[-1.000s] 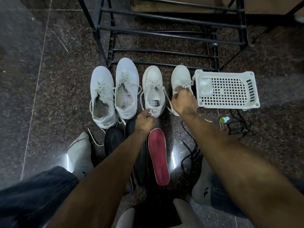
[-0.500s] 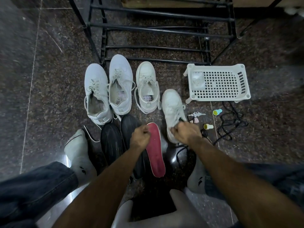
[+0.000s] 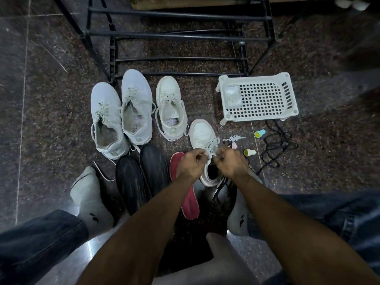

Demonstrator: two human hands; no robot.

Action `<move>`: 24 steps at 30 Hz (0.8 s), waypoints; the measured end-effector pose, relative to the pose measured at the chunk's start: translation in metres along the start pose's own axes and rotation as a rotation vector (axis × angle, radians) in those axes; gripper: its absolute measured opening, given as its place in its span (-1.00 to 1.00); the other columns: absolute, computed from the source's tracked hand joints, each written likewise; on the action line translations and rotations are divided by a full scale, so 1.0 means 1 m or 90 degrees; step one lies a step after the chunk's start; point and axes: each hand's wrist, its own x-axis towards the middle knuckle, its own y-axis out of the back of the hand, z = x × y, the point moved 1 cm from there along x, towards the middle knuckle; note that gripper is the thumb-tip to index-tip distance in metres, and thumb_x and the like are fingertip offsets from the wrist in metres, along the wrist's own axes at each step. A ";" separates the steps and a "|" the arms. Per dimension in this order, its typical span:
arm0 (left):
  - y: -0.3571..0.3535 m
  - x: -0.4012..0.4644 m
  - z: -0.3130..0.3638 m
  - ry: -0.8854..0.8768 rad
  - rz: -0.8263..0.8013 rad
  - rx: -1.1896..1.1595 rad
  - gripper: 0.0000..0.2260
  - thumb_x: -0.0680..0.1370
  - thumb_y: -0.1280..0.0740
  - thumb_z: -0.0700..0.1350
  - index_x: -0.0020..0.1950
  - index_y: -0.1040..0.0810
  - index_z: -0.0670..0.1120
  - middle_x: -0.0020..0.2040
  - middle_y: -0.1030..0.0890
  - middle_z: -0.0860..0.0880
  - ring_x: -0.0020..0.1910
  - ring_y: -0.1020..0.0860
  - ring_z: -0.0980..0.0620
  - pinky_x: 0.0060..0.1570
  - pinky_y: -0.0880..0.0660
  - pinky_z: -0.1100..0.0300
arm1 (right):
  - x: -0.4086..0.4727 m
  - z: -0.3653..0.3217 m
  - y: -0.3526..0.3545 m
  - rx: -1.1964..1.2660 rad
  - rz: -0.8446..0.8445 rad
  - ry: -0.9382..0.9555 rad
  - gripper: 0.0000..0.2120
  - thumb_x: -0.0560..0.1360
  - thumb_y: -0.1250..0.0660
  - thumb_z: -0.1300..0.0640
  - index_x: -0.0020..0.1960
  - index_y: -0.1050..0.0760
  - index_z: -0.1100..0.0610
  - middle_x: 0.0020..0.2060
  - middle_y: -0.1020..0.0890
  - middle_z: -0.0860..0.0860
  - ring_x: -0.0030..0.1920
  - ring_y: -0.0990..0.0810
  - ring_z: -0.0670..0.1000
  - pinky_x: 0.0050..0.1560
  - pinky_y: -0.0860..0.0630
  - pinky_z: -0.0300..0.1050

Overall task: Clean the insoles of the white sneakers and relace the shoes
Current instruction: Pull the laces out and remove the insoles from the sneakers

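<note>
On the floor between your socked feet, your left hand (image 3: pixel 190 164) and right hand (image 3: pixel 230 161) each pinch the white lace (image 3: pixel 211 150) of the near sneaker (image 3: pixel 202 133); beyond stand three more sneakers (image 3: pixel 135 108), then the basket (image 3: pixel 257 97).

Dark speckled polished stone floor (image 3: pixel 51 112). Lying on it: four white lace-up sneakers, namely a pale pair (image 3: pixel 121 114) at left, one (image 3: pixel 171 108) beside it and one (image 3: pixel 202 134) nearer; two black insoles (image 3: pixel 141 177); a red insole (image 3: pixel 190 200); a white perforated plastic basket (image 3: pixel 259 98); loose black laces (image 3: pixel 275 147); two small yellow-and-teal caps (image 3: pixel 260 133); a black metal rack (image 3: pixel 176 36).
</note>
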 end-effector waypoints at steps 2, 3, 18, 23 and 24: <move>-0.002 0.006 0.008 0.022 0.012 0.050 -0.69 0.53 -0.25 0.16 0.05 -0.65 -0.01 -0.05 -0.68 -0.08 -0.04 -0.62 -0.10 -0.05 -0.54 0.08 | 0.003 -0.001 -0.003 -0.026 -0.002 0.008 -0.86 0.52 -0.30 -0.01 0.04 -0.53 0.01 -0.01 -0.66 0.09 0.02 -0.61 0.16 -0.07 -0.48 -0.09; -0.003 0.009 0.010 0.040 0.018 0.062 -0.71 0.52 -0.27 0.15 0.03 -0.65 0.00 -0.05 -0.68 -0.07 -0.05 -0.62 -0.10 -0.06 -0.55 0.08 | 0.003 -0.001 -0.005 -0.028 0.000 0.011 -0.85 0.53 -0.30 0.00 0.06 -0.53 0.01 0.00 -0.66 0.10 0.03 -0.61 0.17 -0.06 -0.48 -0.08; 0.064 0.017 0.096 0.067 0.195 -0.462 -0.86 0.53 -0.38 -0.19 -0.24 -0.55 -0.09 -0.47 -0.52 0.05 -0.44 -0.45 0.10 -0.47 -0.33 0.28 | 0.002 -0.002 -0.017 -0.022 0.018 0.040 -0.77 0.50 -0.35 0.06 0.14 -0.47 0.08 0.01 -0.63 0.15 0.01 -0.60 0.20 -0.06 -0.52 -0.01; 0.111 0.018 0.157 -0.062 0.153 -0.594 -0.90 0.58 -0.35 -0.17 -0.14 -0.55 -0.12 -0.43 -0.58 0.06 -0.40 -0.52 0.11 -0.39 -0.45 0.25 | 0.001 -0.004 -0.013 0.013 0.013 0.024 -0.76 0.51 -0.34 0.06 0.16 -0.49 0.06 0.05 -0.64 0.14 0.04 -0.60 0.20 -0.01 -0.54 -0.01; 0.114 0.019 0.161 -0.074 0.151 -0.600 -0.91 0.57 -0.36 -0.17 -0.13 -0.55 -0.13 -0.37 -0.59 0.03 -0.37 -0.55 0.10 -0.36 -0.49 0.25 | 0.001 -0.005 -0.012 0.026 0.018 0.022 -0.76 0.51 -0.31 0.06 0.17 -0.50 0.05 0.06 -0.64 0.14 0.05 -0.60 0.21 -0.01 -0.53 -0.02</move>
